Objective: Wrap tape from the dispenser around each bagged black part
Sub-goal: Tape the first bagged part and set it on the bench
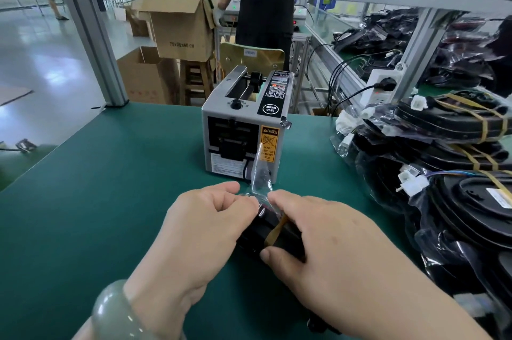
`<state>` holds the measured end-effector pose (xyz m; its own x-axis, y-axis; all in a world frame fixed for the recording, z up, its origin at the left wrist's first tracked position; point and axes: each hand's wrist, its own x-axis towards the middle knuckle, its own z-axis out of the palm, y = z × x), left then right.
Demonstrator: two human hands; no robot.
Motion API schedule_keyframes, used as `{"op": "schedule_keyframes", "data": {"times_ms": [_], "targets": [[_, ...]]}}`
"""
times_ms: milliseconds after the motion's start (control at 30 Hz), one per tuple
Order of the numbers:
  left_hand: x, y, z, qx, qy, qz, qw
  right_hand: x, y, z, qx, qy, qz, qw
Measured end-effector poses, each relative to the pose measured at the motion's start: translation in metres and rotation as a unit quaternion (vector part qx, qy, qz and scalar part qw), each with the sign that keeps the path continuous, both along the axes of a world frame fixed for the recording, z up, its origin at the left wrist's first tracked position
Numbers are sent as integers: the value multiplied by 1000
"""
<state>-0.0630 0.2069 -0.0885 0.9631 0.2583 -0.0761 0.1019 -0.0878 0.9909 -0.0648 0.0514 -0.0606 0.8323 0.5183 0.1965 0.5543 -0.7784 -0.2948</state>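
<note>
A bagged black part (273, 234) lies on the green table (110, 187) in front of me, mostly hidden under my hands. A strip of brownish tape (275, 232) runs across it. My left hand (205, 226) holds the part's left side, its fingers curled at the clear bag's end. My right hand (327, 245) grips the part from the right, thumb pressed on its near side below the tape. The bag's loose clear end (261, 170) sticks up between my fingertips. The grey tape dispenser (245, 129) stands just behind.
A pile of bagged black parts (457, 173), several bound with tape and with white connectors, fills the table's right side. A power strip (381, 84) and cables sit behind it. Cardboard boxes (180, 29), a stool and a person stand beyond the table.
</note>
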Motion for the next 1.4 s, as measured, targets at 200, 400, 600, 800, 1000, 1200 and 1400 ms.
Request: {"op": "schedule_keyframes", "data": {"times_ms": [200,400,600,800,1000,1200,1400], "targets": [[0,2,0,48,-4,4,999,-1,0,-1,1,0,-2,1000],[-1,-3,-1,87,-15,25,996,-2,0,1,3,5,-4,1000],[-1,-9,-3,82,-13,46,995,-1,2,2,-3,6,-5,1000],[2,-12,-6,117,-38,54,991,-2,3,3,-6,2,-12,1000],[5,-13,-13,109,-42,74,990,-1,4,2,-1,-1,-10,1000],[11,-10,-15,-38,4,122,992,1,2,1,7,-13,4,1000],[12,-9,-13,-58,9,76,995,4,0,-2,26,-32,-3,999]]}}
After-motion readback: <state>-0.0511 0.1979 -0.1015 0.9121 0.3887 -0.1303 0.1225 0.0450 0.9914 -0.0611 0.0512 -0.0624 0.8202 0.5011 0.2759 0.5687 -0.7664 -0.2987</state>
